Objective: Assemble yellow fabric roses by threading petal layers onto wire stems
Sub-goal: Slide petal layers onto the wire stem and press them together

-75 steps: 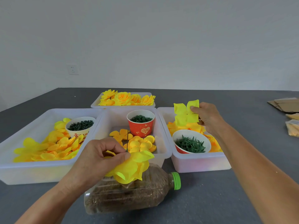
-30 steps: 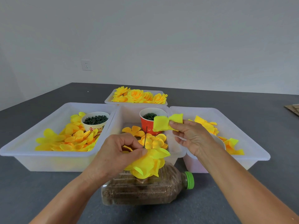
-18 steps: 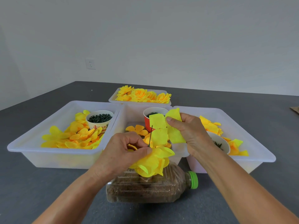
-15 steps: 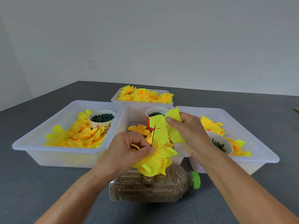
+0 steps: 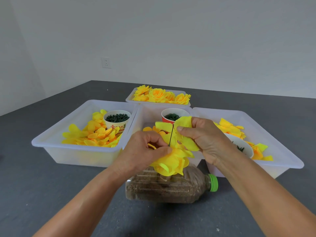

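My left hand [image 5: 143, 151] pinches a half-built yellow rose [image 5: 172, 161] on a thin dark wire stem [image 5: 171, 137] that points up between both hands. My right hand [image 5: 205, 139] grips a bright yellow petal layer [image 5: 184, 134] and holds it against the upper part of the wire, above the gathered petals. The rose's lower end hangs over a brown-filled plastic bottle [image 5: 169, 187] with a green cap that lies on its side. Whether the wire tip has pierced the petal layer is hidden by my fingers.
Three white bins stand behind the hands: the left bin [image 5: 51, 142] with loose petals and a white cup, the middle bin [image 5: 147, 110] with a red cup [image 5: 166, 118], the right bin [image 5: 282, 151] with petals and a bowl. A far tray [image 5: 186, 104] holds finished roses [image 5: 160, 95].
My right hand carried the petal layer from over the right bin to the wire stem and lowered it closer to the rose. The camera view shifted left.
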Tool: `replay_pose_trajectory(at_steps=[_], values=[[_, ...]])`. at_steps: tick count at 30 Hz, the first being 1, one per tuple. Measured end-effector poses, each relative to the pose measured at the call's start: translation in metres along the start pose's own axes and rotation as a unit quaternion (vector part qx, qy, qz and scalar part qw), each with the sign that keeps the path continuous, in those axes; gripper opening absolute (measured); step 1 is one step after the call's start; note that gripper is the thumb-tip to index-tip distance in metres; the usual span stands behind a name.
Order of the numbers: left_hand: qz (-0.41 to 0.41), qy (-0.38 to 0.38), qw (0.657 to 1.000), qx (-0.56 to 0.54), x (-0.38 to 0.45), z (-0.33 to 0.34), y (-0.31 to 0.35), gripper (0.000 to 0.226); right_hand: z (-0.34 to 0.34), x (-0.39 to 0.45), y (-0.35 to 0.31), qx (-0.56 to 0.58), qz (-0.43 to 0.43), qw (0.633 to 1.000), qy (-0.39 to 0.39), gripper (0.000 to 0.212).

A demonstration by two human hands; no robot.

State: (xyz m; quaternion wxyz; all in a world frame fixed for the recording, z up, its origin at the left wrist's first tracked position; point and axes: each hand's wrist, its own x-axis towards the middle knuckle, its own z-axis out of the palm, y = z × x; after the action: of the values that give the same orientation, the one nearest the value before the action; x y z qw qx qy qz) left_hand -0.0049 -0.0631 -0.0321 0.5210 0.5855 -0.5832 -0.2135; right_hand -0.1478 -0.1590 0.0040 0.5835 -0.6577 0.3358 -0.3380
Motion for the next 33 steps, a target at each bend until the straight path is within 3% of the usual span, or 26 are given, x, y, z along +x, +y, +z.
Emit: replay_pose_trajectory(at_steps=[6,11,20,26,33], values=[[0.005,0.001,1.000,0.004,0.001,0.000,0.000,0.016,0.000,-0.007,-0.005,0.058,0.007,0.996,-0.060,0.014],[0.000,0.004,1.000,-0.006,0.000,0.000,-0.001,0.012,-0.001,-0.010,-0.006,0.069,0.013,0.996,-0.053,0.044],[-0.007,-0.039,0.999,0.013,0.002,-0.008,0.009,0.004,-0.010,-0.010,-0.003,0.064,0.001,0.998,0.004,0.037],[-0.026,-0.083,0.996,0.008,0.007,-0.017,0.016,0.045,-0.015,-0.010,-0.004,0.054,-0.007,0.998,0.040,0.018],[-0.042,-0.053,0.998,-0.021,0.012,-0.025,0.019,0.043,-0.019,-0.010,-0.006,0.107,0.003,0.992,0.070,0.016]])
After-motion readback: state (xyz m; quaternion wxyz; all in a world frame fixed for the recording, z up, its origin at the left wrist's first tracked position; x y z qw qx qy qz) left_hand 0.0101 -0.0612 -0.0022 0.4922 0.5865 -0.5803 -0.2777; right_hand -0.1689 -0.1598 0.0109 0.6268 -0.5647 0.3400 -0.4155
